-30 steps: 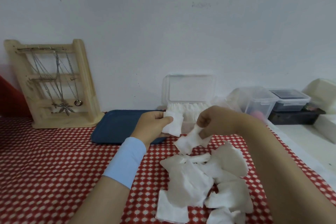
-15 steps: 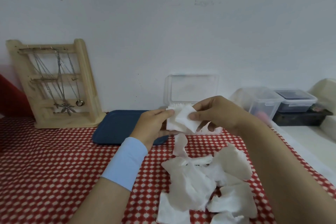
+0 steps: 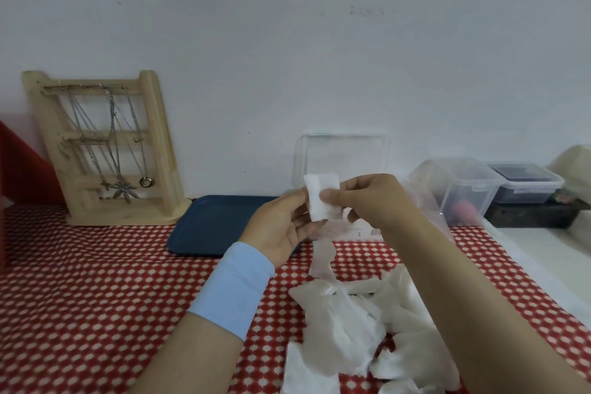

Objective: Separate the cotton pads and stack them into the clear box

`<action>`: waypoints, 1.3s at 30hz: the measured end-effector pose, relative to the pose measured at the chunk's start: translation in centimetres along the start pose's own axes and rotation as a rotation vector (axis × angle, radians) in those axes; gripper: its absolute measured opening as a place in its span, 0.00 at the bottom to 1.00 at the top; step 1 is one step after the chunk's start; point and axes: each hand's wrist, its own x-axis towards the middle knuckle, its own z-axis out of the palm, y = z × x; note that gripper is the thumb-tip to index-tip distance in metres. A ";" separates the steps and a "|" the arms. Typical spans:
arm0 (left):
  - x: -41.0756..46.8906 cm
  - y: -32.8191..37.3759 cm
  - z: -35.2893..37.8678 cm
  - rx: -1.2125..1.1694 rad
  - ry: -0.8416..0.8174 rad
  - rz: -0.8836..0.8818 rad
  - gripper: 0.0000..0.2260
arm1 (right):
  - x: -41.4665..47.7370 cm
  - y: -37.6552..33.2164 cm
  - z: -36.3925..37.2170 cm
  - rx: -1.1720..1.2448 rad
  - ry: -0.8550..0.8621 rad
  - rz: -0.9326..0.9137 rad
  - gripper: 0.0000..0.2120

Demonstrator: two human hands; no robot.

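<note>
My left hand [image 3: 283, 227] and my right hand [image 3: 371, 198] both pinch a small stack of white cotton pads [image 3: 318, 197], held upright in front of the clear box [image 3: 367, 230]. The box stands against the wall with its clear lid [image 3: 342, 157] raised, and my hands hide most of it. One thin pad [image 3: 323, 257] lies on the cloth just below my hands. A loose pile of cotton pads [image 3: 361, 323] is spread on the red patterned tablecloth under my right forearm. A light blue band wraps my left wrist.
A dark blue tray [image 3: 217, 224] lies left of the box. A wooden jewellery stand [image 3: 105, 150] with chains leans at the back left. Clear lidded containers [image 3: 470, 189] and a dark box [image 3: 531, 217] sit at the back right.
My right hand lifted a pad from the pile and brought it up to the pads in my left hand. Both hands rose slightly and now hold the stack together.
</note>
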 end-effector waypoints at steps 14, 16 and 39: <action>-0.1 0.6 -0.2 0.161 -0.014 0.048 0.15 | -0.1 -0.2 -0.1 -0.157 -0.029 -0.003 0.13; -0.3 0.7 0.0 0.162 -0.042 0.032 0.18 | -0.1 -0.3 0.0 -0.179 -0.033 -0.003 0.15; 1.2 1.8 -4.4 0.116 0.162 0.050 0.10 | 0.9 2.9 2.1 -0.909 -0.314 0.060 0.18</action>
